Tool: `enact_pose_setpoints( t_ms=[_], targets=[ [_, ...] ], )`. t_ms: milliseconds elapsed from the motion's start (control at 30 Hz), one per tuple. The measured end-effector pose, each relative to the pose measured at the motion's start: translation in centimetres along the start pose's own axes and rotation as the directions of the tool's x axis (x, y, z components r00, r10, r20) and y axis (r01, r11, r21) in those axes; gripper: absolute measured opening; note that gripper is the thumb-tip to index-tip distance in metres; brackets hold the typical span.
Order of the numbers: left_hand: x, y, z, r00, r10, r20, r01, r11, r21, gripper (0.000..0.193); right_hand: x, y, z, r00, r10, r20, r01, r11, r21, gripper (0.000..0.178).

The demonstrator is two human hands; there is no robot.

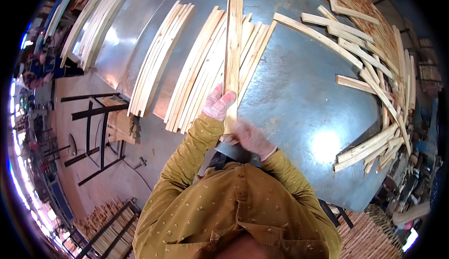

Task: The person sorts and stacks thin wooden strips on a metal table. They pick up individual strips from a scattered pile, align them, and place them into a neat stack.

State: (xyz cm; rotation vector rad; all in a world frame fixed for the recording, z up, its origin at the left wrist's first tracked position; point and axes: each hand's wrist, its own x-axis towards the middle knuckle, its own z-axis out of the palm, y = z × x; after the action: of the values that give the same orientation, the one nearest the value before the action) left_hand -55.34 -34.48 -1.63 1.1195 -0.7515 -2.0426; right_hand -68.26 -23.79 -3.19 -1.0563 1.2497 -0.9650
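Observation:
A long pale wooden strip (234,34) points away from me over the metal tabletop, its near end close to my body. My left hand (219,103), in a pale pinkish glove, is closed around the strip a little way up from that end. At the near end my right hand (254,137), gloved alike, has its fingers curled against the wood. Beneath and beside the held strip lies a row of similar wooden strips (194,67), set roughly side by side. A smaller bundle of strips (161,58) lies to their left.
Crossed loose strips (360,51) and a short stack (367,149) lie on the table's right side. More strips (104,27) rest at the far left. A black metal frame (96,123) stands left of the table. Wood piles (105,226) sit on both sides below.

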Motion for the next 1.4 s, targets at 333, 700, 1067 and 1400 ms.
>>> enact_pose_setpoints(
  t_ms=[333, 700, 1067, 1400],
  targets=[
    [5.2, 0.2, 1.4, 0.899, 0.211, 0.383, -0.185, 0.977, -0.104, 0.052, 3.6, -4.5, -5.4, 0.939, 0.188, -0.29, -0.032, 0.882, 0.469, 0.032],
    [-0.4, -5.3, 3.6, 0.938, -0.059, 0.342, -0.059, 0.944, 0.324, 0.067, 23.0, -7.3, -32.7, 0.722, -0.064, -0.689, -0.425, 0.745, -0.514, 0.053],
    [7.1, -10.9, 10.9, 0.95, -0.166, 0.265, 0.036, 0.9, 0.434, 0.052, 20.2, -4.9, -38.4, 0.858, -0.289, -0.425, -0.336, 0.312, -0.889, 0.044],
    [17.5, -10.6, 23.9, 0.875, 0.006, 0.484, -0.076, 0.989, 0.124, 0.081, 21.3, -1.9, -47.1, 0.61, -0.781, 0.133, 0.141, -0.058, -0.988, 0.047]
  ],
)
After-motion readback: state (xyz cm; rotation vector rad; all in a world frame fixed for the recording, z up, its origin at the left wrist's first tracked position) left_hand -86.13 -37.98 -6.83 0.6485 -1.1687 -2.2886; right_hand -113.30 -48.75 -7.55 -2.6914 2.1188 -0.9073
